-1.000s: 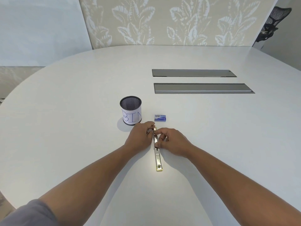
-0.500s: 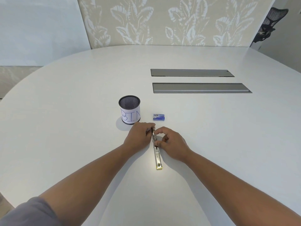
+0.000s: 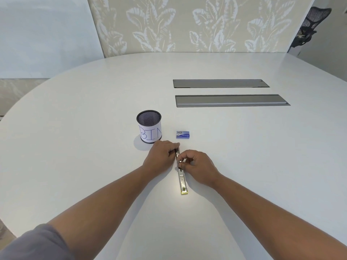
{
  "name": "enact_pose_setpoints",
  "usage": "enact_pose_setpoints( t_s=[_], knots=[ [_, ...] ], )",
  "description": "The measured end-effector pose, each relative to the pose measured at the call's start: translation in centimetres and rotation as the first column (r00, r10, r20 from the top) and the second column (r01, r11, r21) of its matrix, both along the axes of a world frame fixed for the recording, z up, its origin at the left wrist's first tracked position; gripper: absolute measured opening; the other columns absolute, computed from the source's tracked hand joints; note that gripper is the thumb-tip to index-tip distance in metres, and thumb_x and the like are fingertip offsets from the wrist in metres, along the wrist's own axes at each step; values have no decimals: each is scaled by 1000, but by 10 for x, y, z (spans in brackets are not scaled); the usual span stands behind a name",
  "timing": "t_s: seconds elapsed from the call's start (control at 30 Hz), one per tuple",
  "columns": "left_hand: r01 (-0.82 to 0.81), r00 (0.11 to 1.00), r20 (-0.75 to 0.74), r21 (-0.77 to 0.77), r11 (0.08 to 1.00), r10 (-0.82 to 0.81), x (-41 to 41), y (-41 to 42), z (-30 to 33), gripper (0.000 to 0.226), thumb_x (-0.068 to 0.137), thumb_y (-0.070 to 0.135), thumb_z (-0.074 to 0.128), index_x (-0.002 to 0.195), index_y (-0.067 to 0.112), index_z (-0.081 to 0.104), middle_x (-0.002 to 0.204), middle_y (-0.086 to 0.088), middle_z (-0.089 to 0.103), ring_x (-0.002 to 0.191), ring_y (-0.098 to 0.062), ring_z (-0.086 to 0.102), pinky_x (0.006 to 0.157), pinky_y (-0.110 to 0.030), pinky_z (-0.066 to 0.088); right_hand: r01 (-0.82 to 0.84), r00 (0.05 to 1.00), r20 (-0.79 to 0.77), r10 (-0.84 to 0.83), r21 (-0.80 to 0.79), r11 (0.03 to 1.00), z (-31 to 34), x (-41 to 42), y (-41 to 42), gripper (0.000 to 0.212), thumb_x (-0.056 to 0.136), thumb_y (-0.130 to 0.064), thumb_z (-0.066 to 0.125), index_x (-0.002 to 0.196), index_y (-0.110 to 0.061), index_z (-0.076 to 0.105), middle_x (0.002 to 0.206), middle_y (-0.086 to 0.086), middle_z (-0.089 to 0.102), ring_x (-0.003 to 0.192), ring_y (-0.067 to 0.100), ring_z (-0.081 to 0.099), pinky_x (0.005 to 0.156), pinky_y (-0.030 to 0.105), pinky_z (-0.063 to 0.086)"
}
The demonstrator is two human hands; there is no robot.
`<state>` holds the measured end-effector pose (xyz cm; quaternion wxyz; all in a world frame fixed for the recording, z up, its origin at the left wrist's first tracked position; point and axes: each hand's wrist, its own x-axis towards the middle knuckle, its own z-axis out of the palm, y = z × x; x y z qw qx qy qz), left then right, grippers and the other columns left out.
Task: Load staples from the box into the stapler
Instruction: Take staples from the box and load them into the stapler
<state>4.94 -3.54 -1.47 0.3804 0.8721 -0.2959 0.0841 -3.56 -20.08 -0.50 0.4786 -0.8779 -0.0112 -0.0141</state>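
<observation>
- A grey sleeve (image 3: 32, 243) covered the upper left arm at the lower left corner, well to the near left of the stapler.
- A black mesh cup (image 3: 149, 126) with a white paper band lettered "BIN" stood upright on the white worktop (image 3: 75, 147), to the far left of the stapler and apart from it.
- The left hand (image 3: 160, 155) lay on the worktop against the far end of the stapler from the left, its fingers curled round that end and gripping it; its knuckles sat just in front of the cup.
- The stapler (image 3: 182, 180) lay flat on the worktop, swung open in one long line running away from the person, with its yellowish tip nearest the person and its far end hidden between the two hands.
- A small blue box (image 3: 183, 134) of staples lay flat and looked closed, just beyond the far end of the stapler and not touching it or either hand.
- The right hand (image 3: 197, 166) met the middle of the stapler from the right, fingers bent and thumb and fingertips pinching at a small metal part there; what exactly they held was too small to tell.
- Two long grey slots (image 3: 231, 100) were set into the worktop well beyond the stapler, to its far right, one behind the other.
- A black mesh chair (image 3: 309, 25) stood past the worktop's far right edge, furthest from the stapler.
</observation>
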Motion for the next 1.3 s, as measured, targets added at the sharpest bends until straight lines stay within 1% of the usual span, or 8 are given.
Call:
enact_pose_setpoints(
  t_s=[0.1,0.27,0.37,0.53,0.7,0.93,1.07,1.3],
  knots=[
    [-8,1000,-29,-7,1000,8,1,1,-1,36,86,-3,58,115,8,77,90,-7,78,80,-22,71,72,-28,52,14,1000,-5,-14,15,1000,1,-1,-1,20,81,-21,75,91,-38,74,72,-19,71,73,4,66,84,34,54],
    [-24,997,-71,-16,1000,22,1,2,-1,38,88,0,58,118,12,76,98,-4,80,85,-19,72,76,-27,54,31,999,-45,-25,143,989,2,-2,-2,31,80,-11,66,100,-33,75,69,3,69,61,15,58,71,32,53],
    [-47,989,-139,-37,998,42,1,3,-1,36,91,3,59,121,14,75,102,-1,80,88,-16,74,84,-27,56,43,998,-53,-32,231,972,4,-1,-3,30,80,-15,59,100,-28,76,62,-12,62,52,6,45,56,18,43],
    [-61,974,-224,-58,996,47,1,5,-1,35,95,7,59,128,14,71,115,1,77,102,-12,72,95,-21,50,134,987,-124,-102,281,950,5,8,-7,18,87,-17,62,95,-26,76,76,-7,69,58,13,54,55,23,47],
    [-70,959,-281,-71,995,47,3,8,-3,44,95,10,62,138,18,61,119,8,70,91,12,59,86,-3,43,144,983,-144,-113,232,962,6,21,-10,15,94,-23,64,104,-28,73,81,-2,67,61,7,64,58,24,49],
    [-64,941,-336,-82,995,33,7,7,-5,69,93,16,66,155,25,37,115,16,70,92,8,61,88,-13,49,1,998,-60,-6,-92,996,13,39,-13,34,93,-30,62,125,-41,67,78,4,69,62,16,62,66,33,56],
    [-22,967,-253,5,1000,23,6,4,-6,73,94,26,57,159,28,24,117,26,72,87,7,60,82,-12,45,-121,986,62,152,-348,930,19,42,-15,56,93,-28,52,117,-78,45,70,6,65,73,21,60,71,35,50],
    [-29,977,-207,55,998,40,7,3,-11,67,95,30,51,158,27,30,123,22,70,115,-12,60,102,-36,50,-189,959,58,278,-601,776,27,47,-24,32,99,-23,47,122,-31,68,92,6,67,88,26,61,79,39,49]
  ],
)
